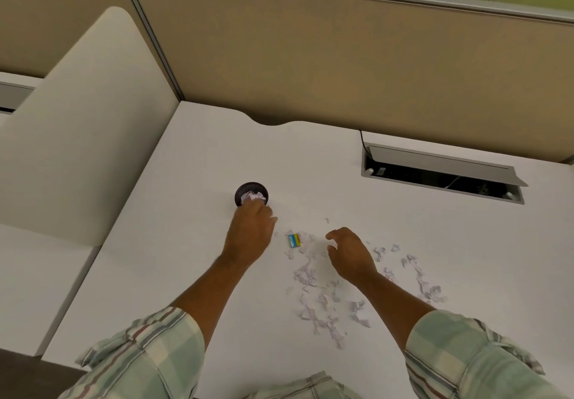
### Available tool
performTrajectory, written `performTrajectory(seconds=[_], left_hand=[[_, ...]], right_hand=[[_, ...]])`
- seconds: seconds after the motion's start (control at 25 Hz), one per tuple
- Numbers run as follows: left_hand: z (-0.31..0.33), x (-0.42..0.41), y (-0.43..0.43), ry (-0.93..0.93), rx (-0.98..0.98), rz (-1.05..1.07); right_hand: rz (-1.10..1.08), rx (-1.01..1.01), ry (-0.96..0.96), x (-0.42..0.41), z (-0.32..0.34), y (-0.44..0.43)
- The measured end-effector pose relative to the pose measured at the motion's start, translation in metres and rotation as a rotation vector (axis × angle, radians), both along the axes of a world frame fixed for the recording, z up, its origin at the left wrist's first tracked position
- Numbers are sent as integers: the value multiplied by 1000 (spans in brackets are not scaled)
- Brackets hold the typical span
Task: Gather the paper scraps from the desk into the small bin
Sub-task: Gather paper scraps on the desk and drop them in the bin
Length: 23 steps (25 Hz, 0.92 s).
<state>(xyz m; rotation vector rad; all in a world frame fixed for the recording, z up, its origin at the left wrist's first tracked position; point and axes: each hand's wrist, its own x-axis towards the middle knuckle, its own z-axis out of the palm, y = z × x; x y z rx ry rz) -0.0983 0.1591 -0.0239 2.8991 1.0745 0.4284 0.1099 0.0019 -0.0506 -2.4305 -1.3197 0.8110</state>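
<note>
A small dark round mesh bin stands on the white desk left of centre, with crumpled white paper in its mouth. My left hand is at the bin's near rim, its fingers closed on that paper. Several torn white paper scraps lie scattered over the desk to the right, with more scraps further right. My right hand hovers over the scraps with its fingers curled and apart, holding nothing.
A small blue and yellow eraser lies among the scraps between my hands. A cable hatch stands open at the back right of the desk. Beige partition panels wall the desk behind and to the left.
</note>
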Motion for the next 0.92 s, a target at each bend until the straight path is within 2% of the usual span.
performTrajectory(seconds=[0.04, 0.08, 0.16, 0.24, 0.4, 0.48, 0.6, 0.72, 0.92], left_hand=[[-6, 2, -10, 13, 21, -91], [-11, 4, -19, 36, -89, -109], [-19, 11, -31, 121, -455, -5], [-31, 17, -34, 232, -621, 24], [-48, 31, -34, 431, -678, -104], [-57, 31, -42, 496, -642, -162], [-69, 22, -65, 466, -579, -170], [-76, 10, -94, 402, -599, -147], [-74, 1, -139, 416, -612, -104]], right_hand=[[26, -22, -3, -1, -1, 2], [64, -51, -7, -2, -3, 4], [171, -136, -28, -3, -6, 8], [274, -239, -51, -5, -11, 12], [474, -299, -112, -16, -23, 16], [561, -298, -153, -20, -27, 16], [612, -271, -210, -24, -33, 4], [627, -204, -207, -26, -37, -23], [662, -195, -217, -27, -36, -71]])
